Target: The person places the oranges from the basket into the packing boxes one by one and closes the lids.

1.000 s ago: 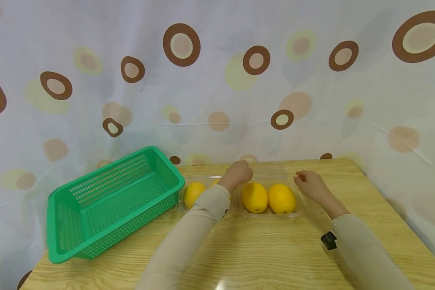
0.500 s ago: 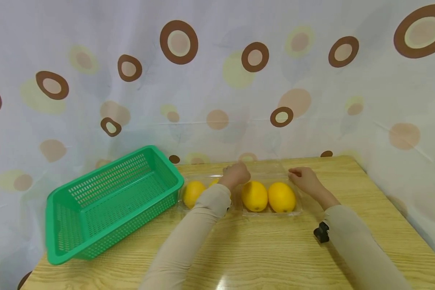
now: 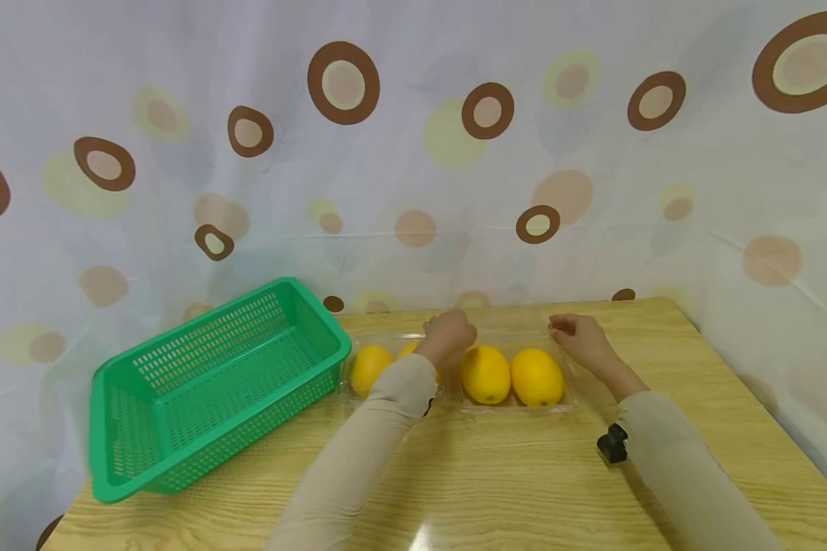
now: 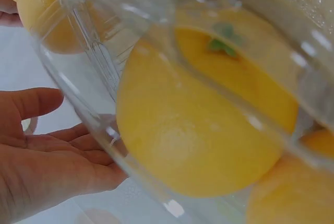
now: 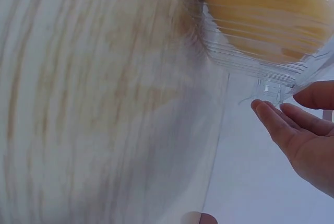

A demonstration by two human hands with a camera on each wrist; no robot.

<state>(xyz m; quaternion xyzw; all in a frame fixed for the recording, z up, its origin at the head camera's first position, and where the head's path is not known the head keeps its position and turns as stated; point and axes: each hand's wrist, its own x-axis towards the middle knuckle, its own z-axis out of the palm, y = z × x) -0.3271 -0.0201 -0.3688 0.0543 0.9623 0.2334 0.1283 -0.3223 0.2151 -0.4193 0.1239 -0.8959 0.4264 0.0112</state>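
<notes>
Two clear plastic boxes stand side by side, the left box (image 3: 348,389) and the right box (image 3: 517,410). The right box holds two yellow-orange oranges (image 3: 485,375), and its clear lid stands raised behind them. Oranges (image 3: 370,370) also lie in the left box, partly behind my left arm. My left hand (image 3: 449,334) is at the right box's back left corner; in the left wrist view its thumb and fingers (image 4: 104,178) are apart beside the clear wall. My right hand (image 3: 582,340) pinches clear plastic at the back right corner, near a small tab (image 5: 269,88).
A green perforated basket (image 3: 220,451) stands at the left, tilted across the wooden table (image 3: 496,482). A patterned cloth (image 3: 413,153) hangs behind the table's back edge. A black wrist camera (image 3: 613,444) sits on my right wrist.
My right hand has moved left from beside the right box to its back right corner, its fingertips coming to the plastic. My left hand has hardly moved.
</notes>
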